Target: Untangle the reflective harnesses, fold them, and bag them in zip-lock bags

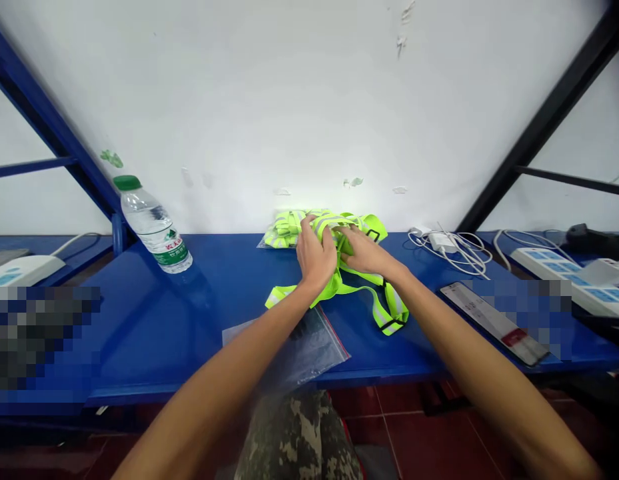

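A neon-yellow reflective harness with grey stripes and black buckles lies on the blue table, bunched toward the wall, its loose straps trailing forward. My left hand bends its fingers over the bunched straps from the left. Close beside it, my right hand grips among the straps, its fingertips partly hidden by the webbing. Behind the left hand, more of the yellow striped webbing sits in a heap on clear plastic. A clear zip bag with a red seal line lies flat at the front edge, partly under my left forearm.
A water bottle with a green cap stands at the left. On the right are a white charger with cable, a phone and a power strip. A white wall rises behind the table.
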Action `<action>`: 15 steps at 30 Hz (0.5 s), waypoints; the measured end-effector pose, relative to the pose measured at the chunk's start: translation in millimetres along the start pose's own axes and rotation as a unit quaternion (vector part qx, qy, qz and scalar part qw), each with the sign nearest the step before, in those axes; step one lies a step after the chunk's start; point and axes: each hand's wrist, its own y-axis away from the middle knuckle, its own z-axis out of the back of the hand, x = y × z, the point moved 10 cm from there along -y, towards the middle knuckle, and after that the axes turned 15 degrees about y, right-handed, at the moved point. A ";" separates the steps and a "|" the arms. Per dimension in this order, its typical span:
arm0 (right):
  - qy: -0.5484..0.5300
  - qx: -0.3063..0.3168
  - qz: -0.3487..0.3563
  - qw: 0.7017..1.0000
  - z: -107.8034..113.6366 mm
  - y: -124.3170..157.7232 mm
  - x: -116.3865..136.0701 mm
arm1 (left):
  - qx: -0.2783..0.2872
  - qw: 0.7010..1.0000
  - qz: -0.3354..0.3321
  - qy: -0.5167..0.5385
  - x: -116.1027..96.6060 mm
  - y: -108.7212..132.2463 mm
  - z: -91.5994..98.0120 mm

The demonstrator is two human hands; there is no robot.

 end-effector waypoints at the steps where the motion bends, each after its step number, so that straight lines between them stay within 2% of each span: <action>1: -0.008 0.012 0.014 1.000 -4.9 -2.6 0.8 | -0.021 1.000 -0.017 -0.002 3.2 4.5 0.6; 5: -0.026 0.049 0.020 0.998 -4.3 -11.9 -1.3 | -0.078 0.996 -0.030 -0.021 26.1 -3.9 5.0; 8: -0.019 0.082 -0.011 0.996 2.8 -12.0 -9.6 | -0.085 0.995 -0.029 -0.033 39.8 -22.8 3.3; 12: 0.062 0.150 0.009 0.987 -4.6 -4.1 -9.9 | -0.084 0.996 -0.037 -0.023 46.9 -48.3 -8.1; 15: 0.122 0.146 0.024 0.981 -6.0 -3.7 -11.7 | -0.109 0.994 0.003 0.000 56.0 -71.3 -10.7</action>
